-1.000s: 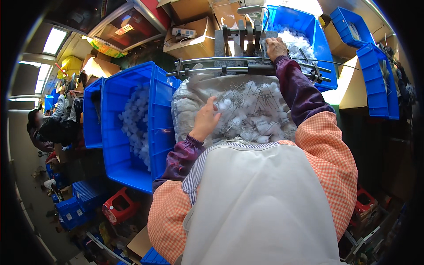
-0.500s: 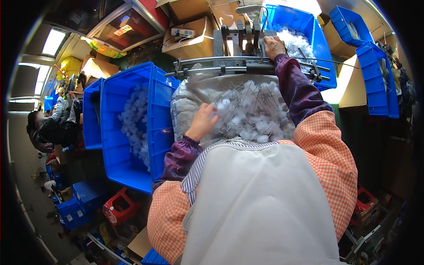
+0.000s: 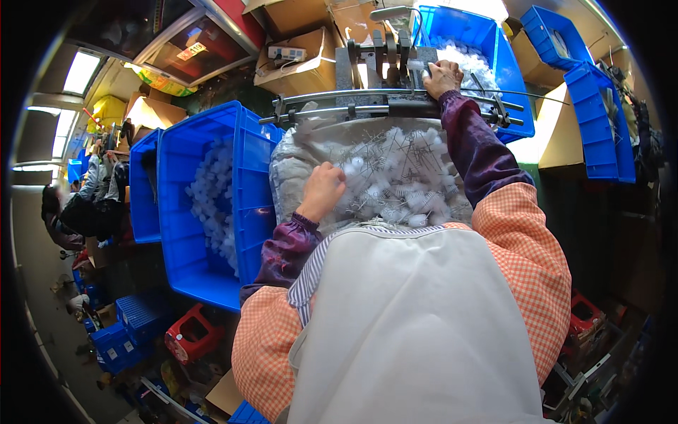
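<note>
Clear bag heaped with small white parts; left hand clenched among them. Right hand grips machine. Blue crate holds more.

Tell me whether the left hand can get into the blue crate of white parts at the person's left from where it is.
Probably yes. The left hand rests on the bagged heap of small brushes, and the blue crate stands open-topped right beside it, with nothing between.

Bright daylight from above, sharp centre, fisheye-bent dark rim
</note>
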`<action>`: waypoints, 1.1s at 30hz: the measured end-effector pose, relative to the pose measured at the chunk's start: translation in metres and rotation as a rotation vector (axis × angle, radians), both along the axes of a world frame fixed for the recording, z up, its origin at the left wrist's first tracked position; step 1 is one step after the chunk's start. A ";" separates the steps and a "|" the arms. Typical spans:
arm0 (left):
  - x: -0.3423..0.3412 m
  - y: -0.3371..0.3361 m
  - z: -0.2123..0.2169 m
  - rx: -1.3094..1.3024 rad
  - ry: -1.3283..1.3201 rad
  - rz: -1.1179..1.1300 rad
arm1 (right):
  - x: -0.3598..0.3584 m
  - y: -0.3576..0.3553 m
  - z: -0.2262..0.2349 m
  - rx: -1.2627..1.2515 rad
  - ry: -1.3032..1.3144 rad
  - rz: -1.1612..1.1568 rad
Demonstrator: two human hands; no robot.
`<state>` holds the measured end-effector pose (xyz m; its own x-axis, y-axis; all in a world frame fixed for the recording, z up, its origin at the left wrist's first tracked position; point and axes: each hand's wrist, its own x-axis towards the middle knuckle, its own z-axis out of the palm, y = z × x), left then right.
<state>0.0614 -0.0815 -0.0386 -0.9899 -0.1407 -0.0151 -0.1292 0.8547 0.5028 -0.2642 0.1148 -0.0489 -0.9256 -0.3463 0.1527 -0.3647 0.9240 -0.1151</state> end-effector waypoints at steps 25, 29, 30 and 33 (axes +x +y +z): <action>0.005 0.006 0.014 -0.043 0.223 -0.039 | -0.022 0.008 -0.006 -0.026 -0.101 0.014; 0.007 0.003 0.034 -0.083 0.251 -0.027 | -0.037 0.012 0.013 0.148 -0.081 0.008; 0.005 0.004 0.041 -0.086 0.267 -0.041 | -0.042 0.017 0.023 0.173 -0.072 -0.027; 0.000 0.008 0.056 -0.093 0.307 -0.078 | -0.045 0.033 0.049 -0.030 0.102 -0.289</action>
